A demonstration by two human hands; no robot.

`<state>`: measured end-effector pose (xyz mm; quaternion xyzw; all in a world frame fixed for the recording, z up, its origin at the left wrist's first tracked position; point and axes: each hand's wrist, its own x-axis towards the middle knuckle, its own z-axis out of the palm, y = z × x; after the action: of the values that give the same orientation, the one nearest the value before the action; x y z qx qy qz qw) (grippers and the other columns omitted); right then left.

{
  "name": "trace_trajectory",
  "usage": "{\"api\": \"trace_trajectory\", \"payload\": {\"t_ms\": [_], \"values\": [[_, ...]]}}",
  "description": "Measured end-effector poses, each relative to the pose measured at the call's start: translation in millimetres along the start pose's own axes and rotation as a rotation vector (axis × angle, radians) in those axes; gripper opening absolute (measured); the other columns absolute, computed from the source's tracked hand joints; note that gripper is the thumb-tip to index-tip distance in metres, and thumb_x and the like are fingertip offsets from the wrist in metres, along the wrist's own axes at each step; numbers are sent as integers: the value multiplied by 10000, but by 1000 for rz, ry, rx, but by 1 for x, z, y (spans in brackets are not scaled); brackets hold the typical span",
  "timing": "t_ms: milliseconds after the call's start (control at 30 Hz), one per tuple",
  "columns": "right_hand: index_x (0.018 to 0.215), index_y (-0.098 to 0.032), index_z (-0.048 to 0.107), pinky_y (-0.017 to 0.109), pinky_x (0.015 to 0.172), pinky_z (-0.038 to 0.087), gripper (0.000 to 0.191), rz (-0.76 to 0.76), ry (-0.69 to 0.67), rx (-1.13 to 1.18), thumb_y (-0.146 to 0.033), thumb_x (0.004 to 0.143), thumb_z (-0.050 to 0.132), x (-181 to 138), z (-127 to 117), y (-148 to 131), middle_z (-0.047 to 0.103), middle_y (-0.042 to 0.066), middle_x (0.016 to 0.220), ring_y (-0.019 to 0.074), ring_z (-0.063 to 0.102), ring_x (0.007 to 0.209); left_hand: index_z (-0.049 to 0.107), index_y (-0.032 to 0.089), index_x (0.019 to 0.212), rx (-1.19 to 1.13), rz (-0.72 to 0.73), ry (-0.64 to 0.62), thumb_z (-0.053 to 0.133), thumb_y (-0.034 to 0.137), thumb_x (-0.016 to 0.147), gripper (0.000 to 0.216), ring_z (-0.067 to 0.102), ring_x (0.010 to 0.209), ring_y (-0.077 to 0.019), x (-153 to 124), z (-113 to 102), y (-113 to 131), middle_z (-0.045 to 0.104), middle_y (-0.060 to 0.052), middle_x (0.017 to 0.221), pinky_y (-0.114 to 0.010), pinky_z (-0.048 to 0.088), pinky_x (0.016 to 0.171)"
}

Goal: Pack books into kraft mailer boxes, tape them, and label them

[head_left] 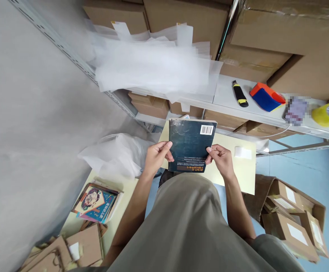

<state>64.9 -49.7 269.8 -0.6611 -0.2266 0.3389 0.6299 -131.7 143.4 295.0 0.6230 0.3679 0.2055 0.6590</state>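
Note:
A dark blue book with a white barcode label near one corner is held up in front of my body, over the pale yellow tabletop. My left hand grips its left edge, thumb on the cover and fingers behind. On the opposite edge, my right hand pinches the book the same way. The printed text on the cover appears upside down. A small white paper slip lies on the tabletop to the right of my right hand.
A shelf ahead carries white plastic sheets, a box cutter, a blue and orange tape dispenser and yellow tape. Stacked books and cardboard pieces sit lower left. Boxed parcels fill a carton lower right.

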Motion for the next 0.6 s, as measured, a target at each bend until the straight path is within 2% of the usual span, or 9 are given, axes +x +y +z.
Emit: {"api": "trace_trajectory", "payload": {"t_ms": [167, 267, 333, 400, 467, 500, 600], "values": [[907, -258, 659, 318, 571, 584, 519, -14, -26, 9, -735, 870, 860, -1, 6, 2, 752, -5, 572, 203, 709, 513, 697, 198, 751, -4, 35, 32, 778, 792, 886, 614, 728, 577, -185, -1, -3, -4, 691, -19, 586, -280, 609, 610], [962, -256, 682, 354, 676, 637, 499, -43, -37, 10, -724, 897, 842, 0, 7, 4, 796, 13, 667, 217, 754, 616, 714, 183, 748, -43, 84, 31, 705, 847, 908, 683, 757, 660, -204, 1, -6, -8, 743, -70, 674, -285, 597, 612], [1011, -257, 716, 398, 789, 665, 505, -81, -34, 6, -748, 926, 798, -1, 7, 5, 834, 42, 794, 238, 795, 750, 771, 165, 831, -94, 95, 17, 612, 905, 924, 762, 771, 721, -228, 3, -7, -10, 802, -118, 805, -294, 574, 576], [1101, -262, 758, 428, 858, 665, 568, -109, -29, 12, -811, 980, 676, -1, 5, 5, 836, 57, 874, 259, 808, 862, 831, 155, 972, -111, 97, 14, 558, 904, 954, 797, 790, 838, -256, 4, -9, -12, 842, -143, 977, -305, 574, 587], [1205, -266, 778, 434, 856, 656, 658, -116, -10, 16, -855, 1017, 554, -2, 3, 4, 809, 51, 854, 273, 798, 895, 864, 172, 1103, -85, 94, 29, 640, 822, 967, 701, 791, 976, -276, 5, -10, -13, 849, -118, 1086, -315, 599, 668], [1243, -265, 780, 427, 841, 650, 667, -113, 1, 2, -851, 1020, 553, -2, 2, 4, 789, 41, 822, 274, 787, 886, 871, 188, 1145, -69, 89, 39, 710, 763, 956, 626, 785, 1019, -282, 5, -11, -15, 849, -98, 1096, -320, 607, 709], [1300, -261, 770, 381, 808, 630, 580, -105, 15, -64, -742, 979, 737, 2, 0, 8, 749, -2, 765, 243, 748, 829, 877, 219, 1189, -55, 61, 40, 862, 593, 885, 483, 778, 1002, -273, 8, -12, -22, 847, -62, 1047, -335, 616, 770]]}}
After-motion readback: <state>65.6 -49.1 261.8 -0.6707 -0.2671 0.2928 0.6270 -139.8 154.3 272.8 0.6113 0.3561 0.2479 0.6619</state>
